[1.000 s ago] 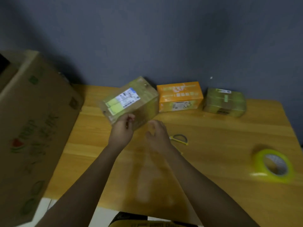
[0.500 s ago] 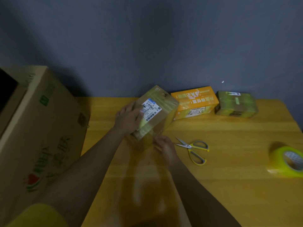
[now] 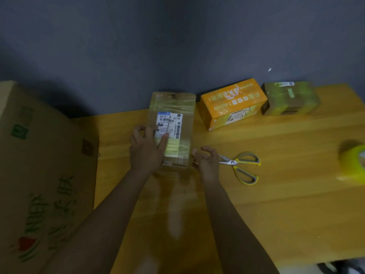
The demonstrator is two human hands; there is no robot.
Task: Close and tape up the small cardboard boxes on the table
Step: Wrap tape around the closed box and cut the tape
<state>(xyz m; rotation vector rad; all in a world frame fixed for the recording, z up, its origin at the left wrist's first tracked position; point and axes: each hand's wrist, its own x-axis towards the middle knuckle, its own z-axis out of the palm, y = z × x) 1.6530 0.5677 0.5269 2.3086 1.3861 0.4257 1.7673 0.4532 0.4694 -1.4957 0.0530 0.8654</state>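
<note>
The brown box lies flat on the surface, with its white label facing up. Its long side runs away from the person, toward the wall, and its near end points back at the two hands. Shiny tape already crosses its top.

The left hand rests on the box's left side. Its fingers lie across the label and press down, most likely to hold the box steady. The right hand is at the near right corner of the box, its fingers loosely curled and holding nothing. I cannot tell if it touches the box.

Just right of the right hand lie the scissors, blades pointing at that hand, so they are easy to grab. Far past them to the right, near the edge of the surface, is the yellow tape roll.

Beyond the right hand, by the wall, sit an orange box and a green box, side by side. A big carton stands to the left of the left hand.
</note>
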